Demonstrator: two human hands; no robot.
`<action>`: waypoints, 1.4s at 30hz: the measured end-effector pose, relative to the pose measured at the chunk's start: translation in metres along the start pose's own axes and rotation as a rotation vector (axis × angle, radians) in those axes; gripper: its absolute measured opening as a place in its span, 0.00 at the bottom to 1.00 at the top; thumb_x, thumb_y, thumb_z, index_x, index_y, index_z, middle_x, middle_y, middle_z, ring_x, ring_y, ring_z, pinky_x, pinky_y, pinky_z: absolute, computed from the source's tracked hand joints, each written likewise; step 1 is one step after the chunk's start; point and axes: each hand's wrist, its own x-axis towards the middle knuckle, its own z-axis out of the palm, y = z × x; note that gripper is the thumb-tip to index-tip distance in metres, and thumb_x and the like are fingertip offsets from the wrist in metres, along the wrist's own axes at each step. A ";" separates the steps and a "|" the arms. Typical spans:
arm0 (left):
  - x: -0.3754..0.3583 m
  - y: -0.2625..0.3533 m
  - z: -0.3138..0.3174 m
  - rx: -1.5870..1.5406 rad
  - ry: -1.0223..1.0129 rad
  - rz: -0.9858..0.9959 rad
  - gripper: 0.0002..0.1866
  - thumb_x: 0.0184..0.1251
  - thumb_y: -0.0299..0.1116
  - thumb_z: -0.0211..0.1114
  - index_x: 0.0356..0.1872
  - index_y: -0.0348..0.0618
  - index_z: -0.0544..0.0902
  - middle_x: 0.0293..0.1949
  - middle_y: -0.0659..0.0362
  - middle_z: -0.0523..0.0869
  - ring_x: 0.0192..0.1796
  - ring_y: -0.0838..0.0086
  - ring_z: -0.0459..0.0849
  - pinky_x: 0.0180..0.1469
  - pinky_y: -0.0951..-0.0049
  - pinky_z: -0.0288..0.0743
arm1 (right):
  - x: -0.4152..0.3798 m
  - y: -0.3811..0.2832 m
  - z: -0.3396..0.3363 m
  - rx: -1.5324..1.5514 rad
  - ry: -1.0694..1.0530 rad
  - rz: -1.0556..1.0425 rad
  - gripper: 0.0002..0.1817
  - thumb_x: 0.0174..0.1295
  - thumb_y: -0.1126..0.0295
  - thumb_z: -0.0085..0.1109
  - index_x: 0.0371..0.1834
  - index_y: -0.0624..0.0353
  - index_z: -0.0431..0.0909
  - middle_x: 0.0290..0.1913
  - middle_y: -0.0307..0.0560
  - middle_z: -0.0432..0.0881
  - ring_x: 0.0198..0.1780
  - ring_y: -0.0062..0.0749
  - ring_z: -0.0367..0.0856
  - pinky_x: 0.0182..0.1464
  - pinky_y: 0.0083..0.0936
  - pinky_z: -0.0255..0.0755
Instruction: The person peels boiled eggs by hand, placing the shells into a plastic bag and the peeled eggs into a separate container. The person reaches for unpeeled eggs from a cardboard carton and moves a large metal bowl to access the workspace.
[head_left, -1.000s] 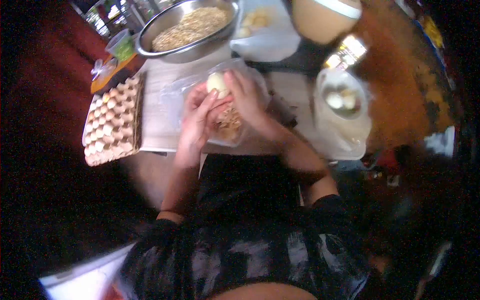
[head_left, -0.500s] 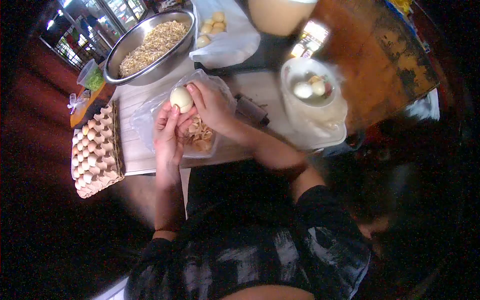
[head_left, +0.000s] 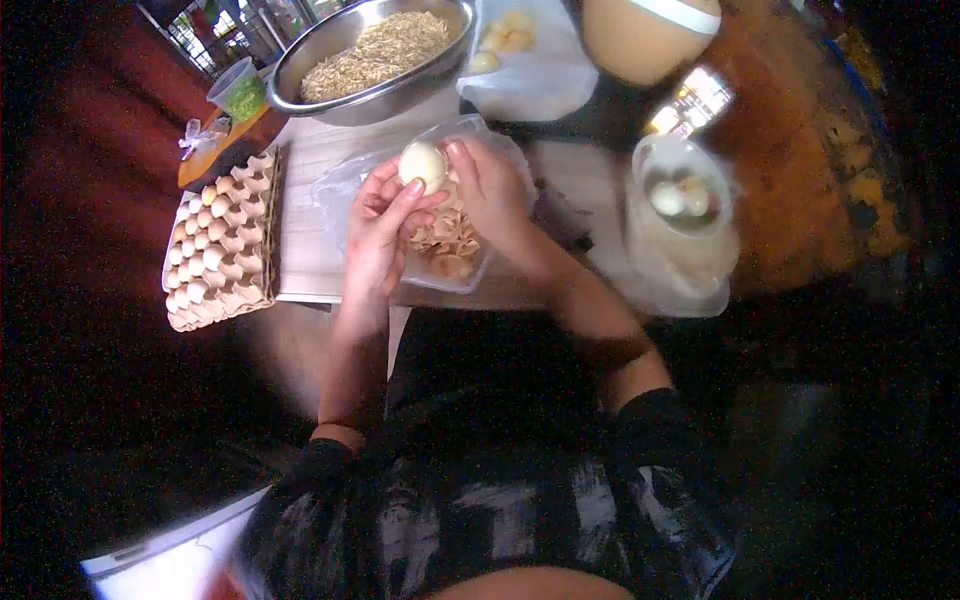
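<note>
A smooth, pale boiled egg [head_left: 422, 166] is pinched upright between the thumb and fingers of my left hand [head_left: 385, 222]. My right hand [head_left: 490, 190] is close against the egg's right side, fingers bent together; whether they hold a bit of shell is hidden. Beneath both hands lies a clear plastic bag [head_left: 340, 190] with a heap of broken eggshell [head_left: 447, 240] on it. To the right, a white bowl [head_left: 668, 150] holds peeled eggs [head_left: 682, 197], blurred here.
An egg tray [head_left: 250, 235] with several eggs stands at the left table edge. Behind are a steel basin [head_left: 290, 88] of pale shreds, a tub of chopped greens [head_left: 240, 95], a white bag [head_left: 530, 90] with eggs, a tan container [head_left: 645, 35] and a lit phone [head_left: 695, 100].
The view has shifted, so the table sits further right and higher. My right fingers have come off the egg's top to its right side. My left hand keeps its hold.
</note>
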 end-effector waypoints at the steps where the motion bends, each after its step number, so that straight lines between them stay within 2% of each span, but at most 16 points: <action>1: 0.000 0.000 0.001 0.013 -0.002 0.011 0.17 0.63 0.25 0.61 0.52 0.39 0.70 0.46 0.54 0.81 0.42 0.67 0.85 0.35 0.80 0.78 | -0.001 0.000 0.001 0.036 -0.009 -0.004 0.13 0.68 0.65 0.45 0.40 0.63 0.75 0.35 0.59 0.80 0.38 0.53 0.78 0.39 0.39 0.70; 5: 0.001 -0.002 0.004 0.074 -0.025 0.054 0.16 0.61 0.22 0.62 0.49 0.39 0.70 0.44 0.54 0.81 0.42 0.67 0.85 0.36 0.80 0.79 | -0.001 -0.001 0.005 0.189 -0.016 0.020 0.13 0.67 0.65 0.46 0.39 0.64 0.76 0.35 0.59 0.80 0.37 0.52 0.78 0.40 0.38 0.70; 11: 0.004 -0.013 -0.005 0.125 -0.047 0.105 0.14 0.63 0.25 0.60 0.49 0.38 0.70 0.44 0.52 0.81 0.43 0.64 0.85 0.40 0.75 0.81 | 0.002 0.001 0.001 -0.017 0.002 -0.111 0.12 0.67 0.66 0.47 0.38 0.65 0.75 0.35 0.58 0.79 0.37 0.50 0.78 0.40 0.37 0.70; 15: 0.003 -0.009 -0.003 0.141 -0.063 0.103 0.15 0.63 0.25 0.60 0.49 0.38 0.70 0.44 0.51 0.81 0.43 0.64 0.85 0.41 0.74 0.81 | -0.001 0.000 0.004 0.091 -0.007 -0.025 0.11 0.67 0.68 0.46 0.38 0.64 0.75 0.35 0.57 0.79 0.37 0.51 0.78 0.40 0.37 0.70; 17: 0.004 -0.008 -0.004 0.116 -0.077 0.096 0.15 0.63 0.25 0.60 0.50 0.38 0.70 0.44 0.51 0.81 0.42 0.63 0.85 0.40 0.74 0.81 | -0.001 0.004 0.006 0.076 0.065 -0.071 0.09 0.66 0.69 0.47 0.38 0.62 0.76 0.32 0.53 0.79 0.34 0.43 0.78 0.38 0.32 0.70; 18: 0.003 -0.007 -0.002 0.115 -0.078 0.096 0.15 0.63 0.25 0.60 0.50 0.38 0.70 0.44 0.51 0.81 0.42 0.63 0.85 0.40 0.74 0.81 | 0.000 0.003 0.005 0.075 0.066 -0.071 0.09 0.66 0.69 0.47 0.38 0.62 0.76 0.32 0.53 0.79 0.34 0.43 0.78 0.38 0.32 0.70; 21: 0.003 -0.002 0.001 0.026 -0.075 0.045 0.17 0.61 0.23 0.63 0.50 0.37 0.71 0.43 0.54 0.81 0.42 0.68 0.84 0.38 0.77 0.79 | -0.001 0.001 0.003 0.039 0.081 -0.101 0.08 0.64 0.70 0.49 0.39 0.62 0.76 0.33 0.54 0.79 0.34 0.46 0.78 0.38 0.32 0.71; 24: 0.004 -0.003 0.000 0.097 -0.036 0.050 0.18 0.59 0.24 0.64 0.51 0.37 0.71 0.43 0.55 0.81 0.41 0.72 0.84 0.40 0.77 0.78 | -0.004 0.002 0.004 -0.082 0.090 -0.177 0.07 0.63 0.71 0.51 0.40 0.61 0.74 0.34 0.53 0.79 0.34 0.48 0.78 0.37 0.33 0.71; 26: 0.005 -0.003 0.001 0.272 -0.044 0.150 0.20 0.57 0.24 0.65 0.51 0.37 0.72 0.42 0.57 0.81 0.41 0.76 0.82 0.42 0.78 0.77 | -0.004 0.002 0.002 -0.148 0.019 -0.282 0.07 0.62 0.71 0.52 0.41 0.60 0.73 0.35 0.53 0.79 0.35 0.51 0.78 0.37 0.36 0.71; 33: -0.001 0.004 0.001 0.128 -0.004 0.033 0.20 0.60 0.26 0.63 0.53 0.37 0.71 0.43 0.59 0.81 0.43 0.77 0.80 0.42 0.78 0.76 | -0.007 0.007 0.008 -0.180 0.042 -0.168 0.07 0.64 0.69 0.50 0.40 0.59 0.71 0.36 0.55 0.79 0.37 0.52 0.79 0.39 0.39 0.72; 35: 0.003 0.003 -0.009 0.084 -0.070 0.060 0.17 0.62 0.27 0.61 0.52 0.38 0.72 0.44 0.58 0.81 0.42 0.75 0.82 0.38 0.79 0.77 | -0.008 0.018 0.008 -0.254 -0.077 -0.133 0.09 0.66 0.66 0.48 0.41 0.60 0.72 0.37 0.55 0.79 0.38 0.52 0.79 0.40 0.39 0.72; 36: 0.005 0.000 -0.010 0.084 -0.078 0.054 0.17 0.62 0.27 0.61 0.52 0.38 0.72 0.44 0.58 0.81 0.42 0.75 0.82 0.38 0.79 0.77 | -0.007 0.015 0.006 -0.259 -0.070 -0.128 0.09 0.66 0.66 0.48 0.41 0.60 0.72 0.37 0.55 0.79 0.38 0.52 0.79 0.40 0.39 0.72; 38: 0.007 -0.004 -0.014 0.126 -0.064 0.097 0.16 0.63 0.27 0.61 0.50 0.38 0.72 0.44 0.58 0.81 0.40 0.75 0.83 0.33 0.81 0.76 | -0.006 0.007 0.006 -0.003 -0.091 -0.058 0.12 0.66 0.64 0.47 0.43 0.60 0.74 0.39 0.56 0.80 0.40 0.52 0.79 0.42 0.40 0.72; 42: 0.006 -0.006 -0.013 0.169 -0.022 0.087 0.16 0.61 0.26 0.63 0.49 0.39 0.73 0.42 0.58 0.82 0.36 0.75 0.84 0.29 0.84 0.74 | -0.006 0.002 0.002 -0.038 -0.117 -0.099 0.14 0.66 0.62 0.46 0.45 0.61 0.73 0.40 0.59 0.78 0.41 0.54 0.79 0.41 0.39 0.73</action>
